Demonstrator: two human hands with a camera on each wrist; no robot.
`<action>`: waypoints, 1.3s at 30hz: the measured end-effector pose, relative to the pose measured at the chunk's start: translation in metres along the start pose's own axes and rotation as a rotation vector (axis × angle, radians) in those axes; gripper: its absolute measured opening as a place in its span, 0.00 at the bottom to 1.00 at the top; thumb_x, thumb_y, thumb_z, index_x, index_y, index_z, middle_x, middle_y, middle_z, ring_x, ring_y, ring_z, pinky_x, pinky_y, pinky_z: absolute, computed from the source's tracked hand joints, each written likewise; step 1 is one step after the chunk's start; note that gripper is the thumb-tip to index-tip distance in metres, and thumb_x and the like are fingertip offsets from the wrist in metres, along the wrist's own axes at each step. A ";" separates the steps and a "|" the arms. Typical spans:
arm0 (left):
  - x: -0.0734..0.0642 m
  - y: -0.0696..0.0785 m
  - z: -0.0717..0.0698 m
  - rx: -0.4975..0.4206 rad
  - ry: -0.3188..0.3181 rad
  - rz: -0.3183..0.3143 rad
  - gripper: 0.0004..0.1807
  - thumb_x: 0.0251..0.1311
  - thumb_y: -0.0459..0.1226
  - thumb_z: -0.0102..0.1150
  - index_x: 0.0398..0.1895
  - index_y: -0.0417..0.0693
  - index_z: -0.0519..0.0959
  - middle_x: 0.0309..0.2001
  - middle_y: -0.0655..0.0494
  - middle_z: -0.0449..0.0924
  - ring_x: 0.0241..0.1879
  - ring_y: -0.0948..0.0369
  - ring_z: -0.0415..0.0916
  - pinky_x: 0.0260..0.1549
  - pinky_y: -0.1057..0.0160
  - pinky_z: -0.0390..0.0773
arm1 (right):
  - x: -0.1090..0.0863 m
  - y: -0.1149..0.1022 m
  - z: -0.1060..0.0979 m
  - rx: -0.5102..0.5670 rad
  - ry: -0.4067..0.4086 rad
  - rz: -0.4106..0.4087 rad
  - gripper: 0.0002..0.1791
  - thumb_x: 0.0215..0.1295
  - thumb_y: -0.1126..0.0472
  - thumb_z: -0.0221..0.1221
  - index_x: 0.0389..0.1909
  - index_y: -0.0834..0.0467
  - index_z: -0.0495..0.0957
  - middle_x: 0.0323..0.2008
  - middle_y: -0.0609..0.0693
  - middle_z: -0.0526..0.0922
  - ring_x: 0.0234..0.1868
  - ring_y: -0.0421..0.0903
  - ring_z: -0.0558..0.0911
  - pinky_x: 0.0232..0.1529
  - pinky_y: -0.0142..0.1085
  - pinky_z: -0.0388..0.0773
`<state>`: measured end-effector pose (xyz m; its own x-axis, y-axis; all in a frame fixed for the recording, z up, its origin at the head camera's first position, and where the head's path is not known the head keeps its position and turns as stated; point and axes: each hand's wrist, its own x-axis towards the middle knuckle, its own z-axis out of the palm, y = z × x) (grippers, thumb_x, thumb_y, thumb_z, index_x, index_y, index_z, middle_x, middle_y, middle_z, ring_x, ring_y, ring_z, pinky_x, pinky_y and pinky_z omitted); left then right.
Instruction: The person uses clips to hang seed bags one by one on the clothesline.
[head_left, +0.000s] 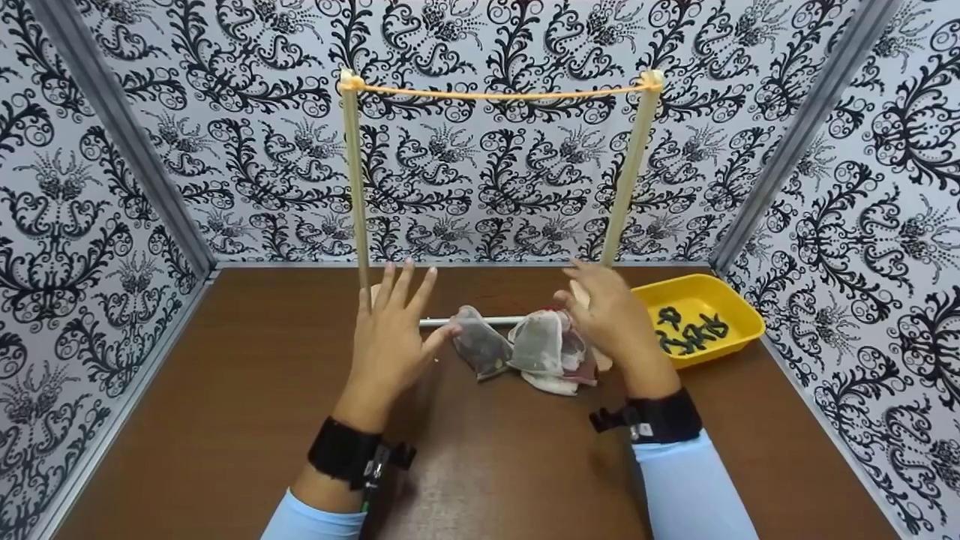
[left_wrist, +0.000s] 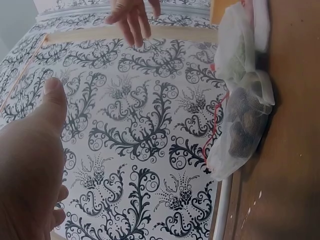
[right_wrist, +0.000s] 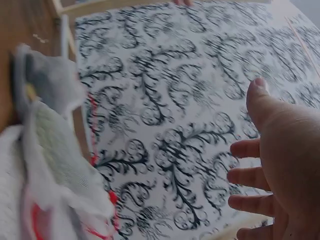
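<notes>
My left hand (head_left: 384, 341) hovers before the left wooden post (head_left: 354, 172) with its fingers spread and nothing in them. Over by the right wooden post (head_left: 630, 172), my right hand (head_left: 609, 315) is also empty, its fingers apart and loosely bent. An orange cord (head_left: 495, 95) runs between the post tops. Low between the hands lies a heap of white mesh bags; one mesh bag (head_left: 484, 345) has dark contents, and another mesh bag (head_left: 538, 343) overlaps more bags. A red drawstring (left_wrist: 215, 132) trails from them in the left wrist view.
A white rod (head_left: 495, 321) runs low between the posts, behind the bags. At the right, a yellow tray (head_left: 742, 334) contains several small dark pieces (head_left: 694, 337). Patterned walls (head_left: 480, 165) enclose the brown table (head_left: 480, 465) at the back and sides.
</notes>
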<state>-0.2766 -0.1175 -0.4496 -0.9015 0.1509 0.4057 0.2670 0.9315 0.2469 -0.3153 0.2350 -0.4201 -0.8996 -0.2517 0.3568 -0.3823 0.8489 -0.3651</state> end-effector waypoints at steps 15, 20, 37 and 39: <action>0.004 0.021 0.014 0.017 -0.057 0.087 0.55 0.71 0.81 0.42 0.94 0.69 0.52 0.94 0.53 0.45 0.94 0.44 0.42 0.90 0.29 0.42 | 0.004 0.098 -0.046 -0.087 -0.232 0.338 0.25 0.89 0.54 0.52 0.76 0.64 0.78 0.73 0.72 0.81 0.72 0.76 0.80 0.75 0.73 0.74; 0.003 0.036 0.022 -0.002 -0.131 0.123 0.55 0.70 0.80 0.47 0.94 0.71 0.52 0.94 0.55 0.42 0.95 0.46 0.41 0.91 0.31 0.43 | 0.009 0.130 -0.041 -0.103 -0.396 0.338 0.28 0.79 0.63 0.61 0.76 0.68 0.77 0.67 0.74 0.85 0.60 0.69 0.86 0.69 0.66 0.82; -0.007 0.055 0.040 -0.034 -0.200 0.237 0.53 0.72 0.79 0.48 0.93 0.70 0.57 0.94 0.53 0.49 0.94 0.47 0.45 0.90 0.30 0.48 | 0.002 0.162 -0.022 -0.125 -0.572 0.448 0.10 0.60 0.74 0.62 0.25 0.58 0.86 0.21 0.47 0.77 0.24 0.46 0.76 0.25 0.33 0.73; -0.007 0.056 0.040 -0.032 -0.199 0.236 0.52 0.72 0.79 0.47 0.93 0.70 0.56 0.94 0.54 0.49 0.95 0.48 0.44 0.91 0.30 0.48 | 0.004 0.163 -0.022 -0.106 -0.581 0.471 0.11 0.59 0.74 0.63 0.23 0.57 0.84 0.20 0.46 0.75 0.24 0.46 0.75 0.25 0.33 0.73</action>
<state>-0.2691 -0.0535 -0.4739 -0.8612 0.4268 0.2760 0.4849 0.8526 0.1948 -0.3766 0.3832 -0.4591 -0.9405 -0.0315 -0.3383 0.0657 0.9601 -0.2720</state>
